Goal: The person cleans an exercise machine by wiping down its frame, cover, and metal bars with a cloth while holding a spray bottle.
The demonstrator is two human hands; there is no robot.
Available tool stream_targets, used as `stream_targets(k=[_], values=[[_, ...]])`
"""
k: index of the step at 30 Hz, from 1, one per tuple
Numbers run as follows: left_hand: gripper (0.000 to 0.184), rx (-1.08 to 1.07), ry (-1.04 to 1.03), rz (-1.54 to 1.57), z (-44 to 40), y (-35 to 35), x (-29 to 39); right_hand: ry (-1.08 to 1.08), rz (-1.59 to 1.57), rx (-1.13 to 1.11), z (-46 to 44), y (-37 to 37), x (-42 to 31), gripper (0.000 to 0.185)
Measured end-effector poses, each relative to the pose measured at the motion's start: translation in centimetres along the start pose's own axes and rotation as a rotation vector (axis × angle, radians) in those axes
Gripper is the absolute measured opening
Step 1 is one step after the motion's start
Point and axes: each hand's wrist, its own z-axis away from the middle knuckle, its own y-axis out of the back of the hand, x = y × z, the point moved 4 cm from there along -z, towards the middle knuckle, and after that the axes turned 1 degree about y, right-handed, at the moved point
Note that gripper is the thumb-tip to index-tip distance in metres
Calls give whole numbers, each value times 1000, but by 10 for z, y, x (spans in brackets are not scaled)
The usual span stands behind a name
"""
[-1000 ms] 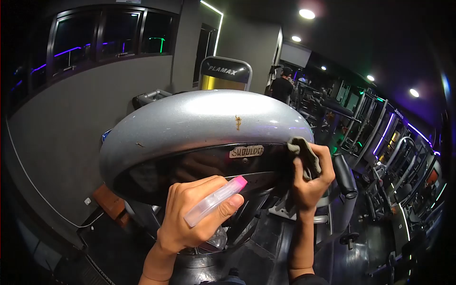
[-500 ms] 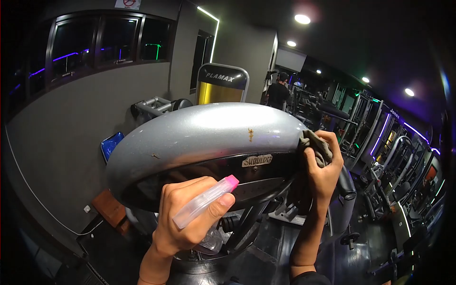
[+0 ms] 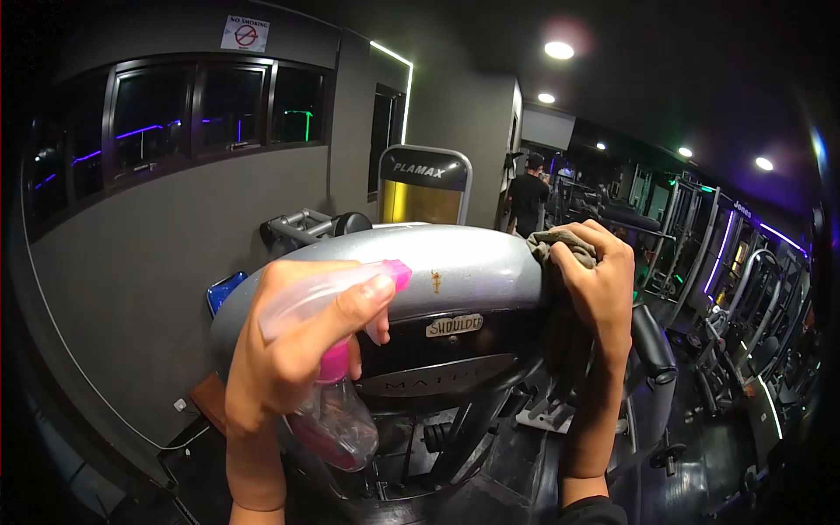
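A clear spray bottle (image 3: 337, 430) with a pink and translucent trigger head is gripped in my left hand (image 3: 289, 341), its pink nozzle in front of the machine's silver top cover (image 3: 490, 262). My right hand (image 3: 599, 271) presses a crumpled dark olive cloth (image 3: 560, 248) on the right end of that cover, and part of the cloth hangs down. Below the curved cover, a black panel carries a worn label (image 3: 455, 325) reading "SHOULDER". A small brownish-gold mark (image 3: 437, 281) shows on the silver surface. My left hand hides the cover's left part.
Behind the cover stands a machine tower (image 3: 425, 188) marked PLAMAX. A person in dark clothes (image 3: 528, 197) is farther back. Racks and weight machines (image 3: 691, 227) line the right side. A blue seat pad (image 3: 226, 291) is at the left wall. A padded handle (image 3: 654, 346) sits right.
My left hand has risen with the spray bottle, bringing its clear body into view. My right hand and the cloth have shifted slightly up and left on the cover. The view has tilted upward.
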Motion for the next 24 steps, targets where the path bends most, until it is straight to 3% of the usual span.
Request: stream_targets(k=[4,8,11,19,24], values=[[43,-97,58,-44,-13,0,5,-14,-26,-72,-12,-8,-7,21],[45,-163,103,-38,-22,3,8,219,35,-136,-24,-28,-37,22],[43,-87,119,-32,-28,4,13,405,59,-115,-26,-37,-46,20],[33,-33,6,-230,-26,8,18,526,41,-195,-1,-14,-45,31],[41,-64,63,-62,-13,24,3,521,45,-360,-18,-28,-53,38]])
